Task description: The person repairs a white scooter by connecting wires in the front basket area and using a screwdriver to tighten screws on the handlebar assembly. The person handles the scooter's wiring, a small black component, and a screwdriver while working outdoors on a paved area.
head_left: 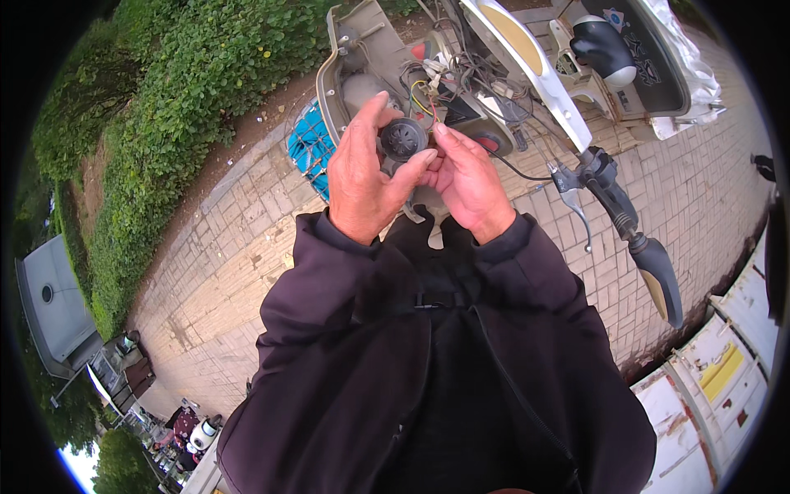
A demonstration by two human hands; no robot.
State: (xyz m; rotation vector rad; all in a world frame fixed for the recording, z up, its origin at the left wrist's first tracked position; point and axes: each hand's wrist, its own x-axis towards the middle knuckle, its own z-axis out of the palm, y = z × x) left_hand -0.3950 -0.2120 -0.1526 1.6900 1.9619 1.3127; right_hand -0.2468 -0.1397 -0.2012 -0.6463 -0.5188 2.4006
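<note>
A round dark horn-like part point(404, 137) with a slotted face is held just above the open body of a scooter point(365, 49). My left hand point(366, 169) curls around it, thumb at its lower edge and fingers on its left side. My right hand point(465, 181) is closed at its right, thumb raised by a thin red wire point(434, 114); whether it grips the wire or the part is hidden. A bundle of tangled wires and connectors point(461, 78) lies in the body behind both hands.
The handlebar with brake lever and grip point(655, 277) hangs at the right beside a white panel point(559, 90). A blue crate point(309, 151) stands left of the body on brick paving point(222, 272). Hedges point(164, 99) line the left; rusty white panels point(699, 395) lie lower right.
</note>
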